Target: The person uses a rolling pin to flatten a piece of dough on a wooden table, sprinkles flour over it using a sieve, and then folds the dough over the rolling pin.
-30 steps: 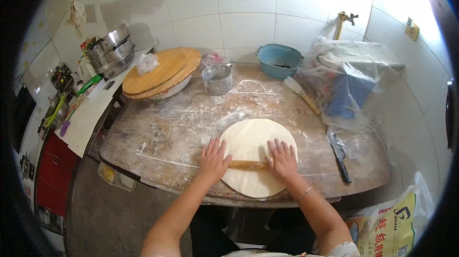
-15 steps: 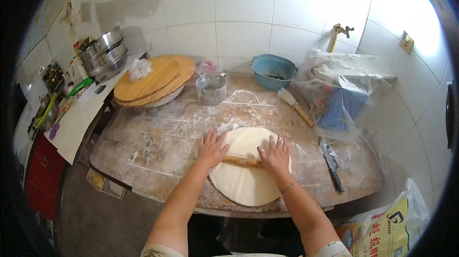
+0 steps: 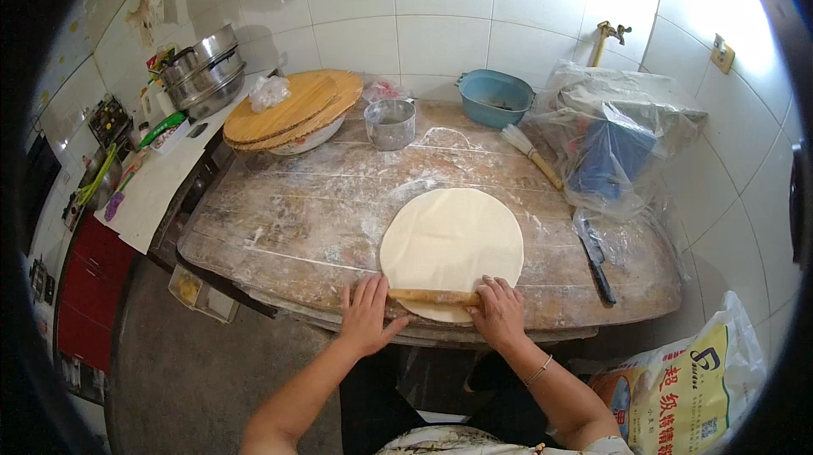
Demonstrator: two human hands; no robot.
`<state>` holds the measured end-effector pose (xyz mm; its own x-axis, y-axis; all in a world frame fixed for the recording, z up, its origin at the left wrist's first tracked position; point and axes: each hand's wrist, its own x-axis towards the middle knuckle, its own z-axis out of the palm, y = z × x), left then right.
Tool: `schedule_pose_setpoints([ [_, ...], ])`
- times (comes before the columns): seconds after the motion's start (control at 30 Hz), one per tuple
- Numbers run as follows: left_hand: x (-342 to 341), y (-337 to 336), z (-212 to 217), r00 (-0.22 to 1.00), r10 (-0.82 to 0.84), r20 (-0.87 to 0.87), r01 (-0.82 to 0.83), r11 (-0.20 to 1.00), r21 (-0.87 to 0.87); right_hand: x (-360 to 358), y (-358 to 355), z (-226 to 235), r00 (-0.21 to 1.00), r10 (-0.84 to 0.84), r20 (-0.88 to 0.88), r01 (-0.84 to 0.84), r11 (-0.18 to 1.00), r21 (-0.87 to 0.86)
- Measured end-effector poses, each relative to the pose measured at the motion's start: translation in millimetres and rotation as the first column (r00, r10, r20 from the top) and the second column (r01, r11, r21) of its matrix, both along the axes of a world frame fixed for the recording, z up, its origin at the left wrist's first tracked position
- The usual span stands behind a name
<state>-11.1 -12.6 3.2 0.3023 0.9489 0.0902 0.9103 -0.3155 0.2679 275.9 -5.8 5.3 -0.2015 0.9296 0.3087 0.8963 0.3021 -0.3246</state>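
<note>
Location type: kitchen; indicators: white wall tiles [image 3: 445, 44]; wall-mounted brass tap [image 3: 603, 38]; stacked steel pots [image 3: 203, 76] on a side counter [image 3: 157, 188], with red cabinet fronts [image 3: 89, 298] below; floured wooden work table [image 3: 284, 226] carrying a rolling pin [image 3: 434, 296], a flat dough round [image 3: 453, 239] and a black-handled knife [image 3: 600, 275]; domestic or commercial use: not determinable.

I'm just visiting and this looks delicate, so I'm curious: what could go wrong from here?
The dough sheet lies close to the near edge of the table, so it might slip or droop over. The rolling pin crosses its near part, with the left hand and right hand at the ends; uneven pressure could thin one side. A knife lies to the right, perhaps within an elbow's knock.
</note>
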Motion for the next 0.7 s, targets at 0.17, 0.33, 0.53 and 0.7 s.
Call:
schedule_pose_setpoints([
  [0.17, -17.4, -8.7, -15.6, 0.99, 0.061, 0.124, -0.07, 0.995, 0.07, -13.0, 14.4, 14.5, 0.976, 0.186, 0.111, -0.188, 0.982, 0.011],
  [0.33, -8.4, 92.4, -6.0, 0.987, 0.104, 0.122, -0.113, 0.992, 0.064, -30.5, 100.5, -0.5, 0.993, 0.01, 0.115, -0.008, 1.0, -0.015],
  [0.53, 1.5, 201.7, -4.1, 0.977, 0.211, -0.024, -0.211, 0.977, 0.005, -38.1, 193.2, -7.1, 0.974, -0.223, 0.026, 0.222, 0.974, 0.048],
  [0.7, 2.1, 232.5, -10.7, 0.981, 0.194, -0.009, -0.194, 0.981, 0.029, -44.7, 209.2, -1.7, 0.946, -0.323, 0.012, 0.323, 0.946, 0.0],
])
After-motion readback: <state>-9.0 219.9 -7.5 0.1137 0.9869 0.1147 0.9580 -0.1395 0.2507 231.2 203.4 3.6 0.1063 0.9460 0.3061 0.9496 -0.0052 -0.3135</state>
